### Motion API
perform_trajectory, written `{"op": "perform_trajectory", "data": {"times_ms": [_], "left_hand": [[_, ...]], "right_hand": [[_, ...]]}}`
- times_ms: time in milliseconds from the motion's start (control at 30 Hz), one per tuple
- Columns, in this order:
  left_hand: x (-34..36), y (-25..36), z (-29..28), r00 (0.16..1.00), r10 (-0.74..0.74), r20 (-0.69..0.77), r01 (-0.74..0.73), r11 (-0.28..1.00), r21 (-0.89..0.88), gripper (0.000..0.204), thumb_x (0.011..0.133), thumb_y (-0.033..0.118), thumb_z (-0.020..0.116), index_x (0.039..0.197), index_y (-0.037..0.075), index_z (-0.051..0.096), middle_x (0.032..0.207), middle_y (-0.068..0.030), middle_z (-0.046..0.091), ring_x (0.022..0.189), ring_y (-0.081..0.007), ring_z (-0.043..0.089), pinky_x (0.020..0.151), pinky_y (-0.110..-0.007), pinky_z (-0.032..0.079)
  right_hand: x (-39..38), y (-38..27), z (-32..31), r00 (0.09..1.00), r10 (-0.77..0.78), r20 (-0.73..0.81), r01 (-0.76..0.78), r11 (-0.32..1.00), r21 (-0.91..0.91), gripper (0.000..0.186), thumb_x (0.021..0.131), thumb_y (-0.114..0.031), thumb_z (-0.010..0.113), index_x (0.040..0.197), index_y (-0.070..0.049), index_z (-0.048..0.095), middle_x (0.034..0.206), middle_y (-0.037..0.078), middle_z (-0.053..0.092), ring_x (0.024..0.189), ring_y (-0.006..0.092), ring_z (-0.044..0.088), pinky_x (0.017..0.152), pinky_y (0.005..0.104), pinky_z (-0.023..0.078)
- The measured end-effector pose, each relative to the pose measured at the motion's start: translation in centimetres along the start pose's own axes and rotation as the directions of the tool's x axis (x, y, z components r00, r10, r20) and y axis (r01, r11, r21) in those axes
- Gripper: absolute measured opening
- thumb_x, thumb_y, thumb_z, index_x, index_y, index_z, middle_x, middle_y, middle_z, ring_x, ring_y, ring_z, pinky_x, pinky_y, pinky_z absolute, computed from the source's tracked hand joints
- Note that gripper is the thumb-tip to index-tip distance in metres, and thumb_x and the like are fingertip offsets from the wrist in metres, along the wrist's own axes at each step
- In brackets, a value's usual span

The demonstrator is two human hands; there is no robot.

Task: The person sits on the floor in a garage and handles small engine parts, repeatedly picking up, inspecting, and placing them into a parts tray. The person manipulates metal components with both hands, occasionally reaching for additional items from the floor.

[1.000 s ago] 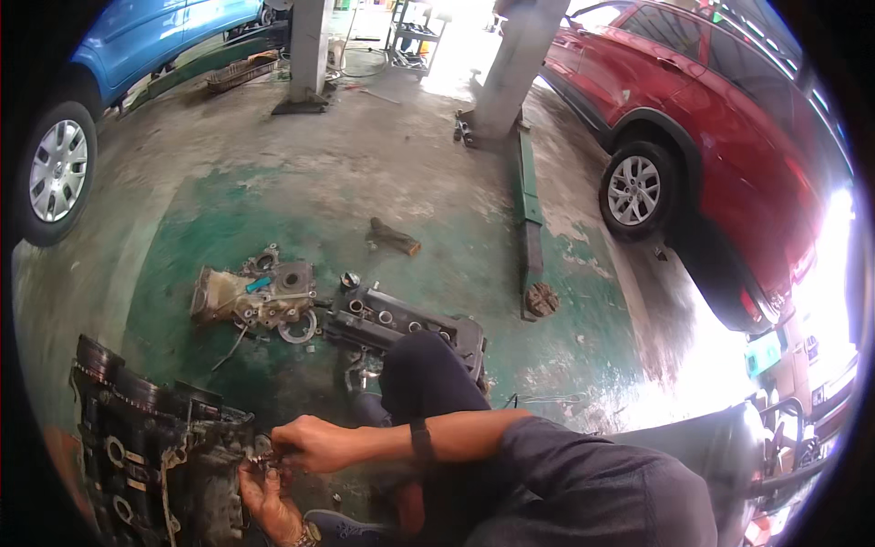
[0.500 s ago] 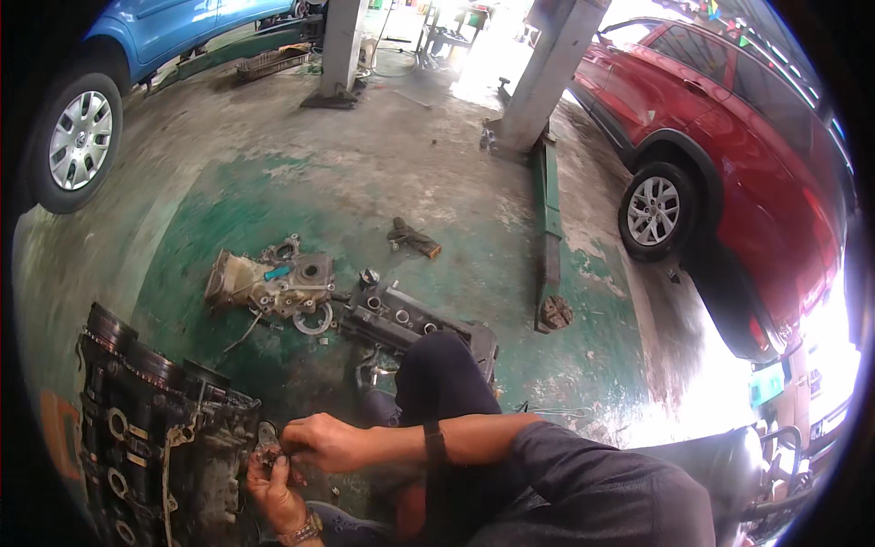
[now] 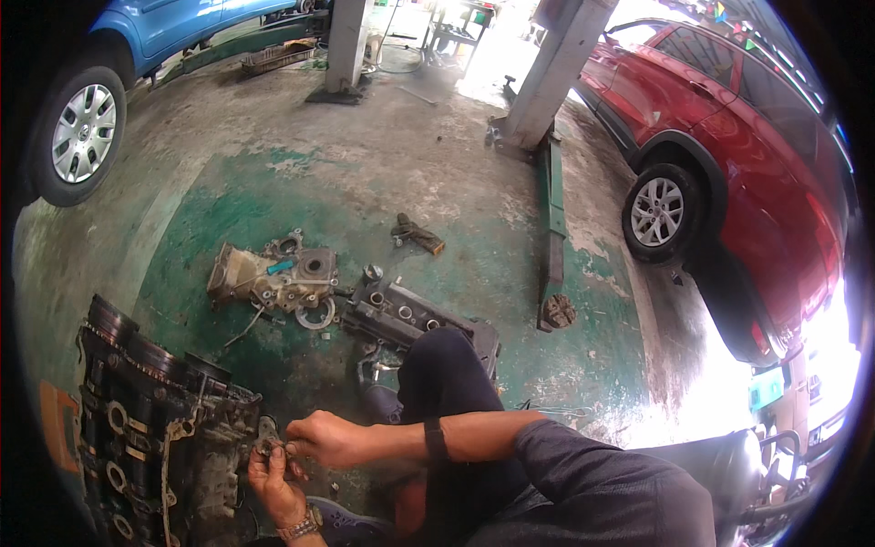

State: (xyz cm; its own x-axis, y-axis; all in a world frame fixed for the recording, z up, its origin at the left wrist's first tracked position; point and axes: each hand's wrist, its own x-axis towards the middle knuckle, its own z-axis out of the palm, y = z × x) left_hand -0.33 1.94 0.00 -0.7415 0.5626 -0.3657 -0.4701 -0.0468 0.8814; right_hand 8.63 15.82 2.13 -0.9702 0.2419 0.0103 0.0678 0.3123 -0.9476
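Both my hands meet beside the dark, oily engine block (image 3: 137,428) at the lower left. Between the fingertips of my left hand (image 3: 278,492) is a small greyish metal part (image 3: 266,428), its exact kind unclear. My right hand (image 3: 326,438) is closed with thumb and fingers pinched against the part's right side; anything else inside its fingers is hidden. Bearing shells or rings show along the block's upper edge.
Past my knee lie a black valve cover (image 3: 406,314), a grimy metal engine cover (image 3: 283,269) and a dark glove-like item (image 3: 417,235). A green lift arm (image 3: 551,219) runs along the floor by a red car (image 3: 729,118). A blue car (image 3: 173,27) stands far left.
The view has shifted slightly. My hands stay together at the small metal part, with the left fingers now a little more upright against it.
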Motion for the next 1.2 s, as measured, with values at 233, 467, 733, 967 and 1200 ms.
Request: {"op": "perform_trajectory", "data": {"times_ms": [233,467,733,967,1200], "left_hand": [[-0.3,0.0,0.5,0.999,0.042,-0.012,-0.043,0.997,-0.065,0.006,0.090,0.012,0.057,0.091,0.006,0.058,0.072,-0.0013,0.059,0.049,-0.0086,0.049,0.040,-0.023,0.041],[0.3,-0.3,-0.5,0.999,0.014,0.046,-0.006,0.985,-0.173,0.005,0.089,0.010,0.057,0.093,0.006,0.057,0.070,-0.0015,0.058,0.050,-0.0098,0.050,0.042,-0.023,0.042],[-0.6,1.2,1.2,0.998,0.026,0.055,-0.019,0.992,-0.123,0.002,0.087,0.007,0.058,0.089,0.006,0.058,0.069,-0.0018,0.057,0.048,-0.0113,0.051,0.041,-0.024,0.042],[-0.8,1.5,1.3,1.000,0.007,0.026,-0.004,0.992,-0.125,0.003,0.084,0.002,0.058,0.086,0.005,0.058,0.069,-0.0030,0.058,0.047,-0.0126,0.050,0.042,-0.026,0.041],[-1.1,2.0,1.1,0.994,0.083,0.066,-0.070,0.980,-0.187,0.005,0.082,0.000,0.058,0.080,0.004,0.055,0.067,-0.0052,0.058,0.048,-0.0138,0.051,0.042,-0.028,0.042]], "right_hand": [[0.3,-0.6,-0.8,0.992,0.122,0.042,-0.126,0.983,0.134,0.029,0.090,-0.024,0.054,0.089,0.004,0.059,0.075,0.021,0.060,0.065,0.0341,0.057,0.061,0.0419,0.045],[0.3,0.2,0.1,0.994,-0.085,-0.064,0.085,0.996,-0.002,0.022,0.078,-0.016,0.065,0.090,0.002,0.059,0.079,0.020,0.062,0.073,0.0351,0.062,0.063,0.0420,0.047],[-0.1,0.4,0.0,0.959,-0.251,-0.131,0.225,0.957,-0.184,0.018,0.075,-0.009,0.064,0.087,0.000,0.055,0.079,0.018,0.058,0.074,0.0394,0.059,0.062,0.0455,0.046],[0.0,0.2,0.1,0.981,-0.192,-0.009,0.179,0.931,-0.317,0.015,0.080,-0.012,0.060,0.085,0.001,0.054,0.079,0.018,0.058,0.073,0.0413,0.057,0.062,0.0475,0.045],[0.0,0.0,0.2,0.993,-0.105,0.052,0.106,0.994,-0.011,0.020,0.087,-0.016,0.056,0.086,0.003,0.054,0.067,0.018,0.054,0.060,0.0316,0.054,0.057,0.0405,0.042]]}}
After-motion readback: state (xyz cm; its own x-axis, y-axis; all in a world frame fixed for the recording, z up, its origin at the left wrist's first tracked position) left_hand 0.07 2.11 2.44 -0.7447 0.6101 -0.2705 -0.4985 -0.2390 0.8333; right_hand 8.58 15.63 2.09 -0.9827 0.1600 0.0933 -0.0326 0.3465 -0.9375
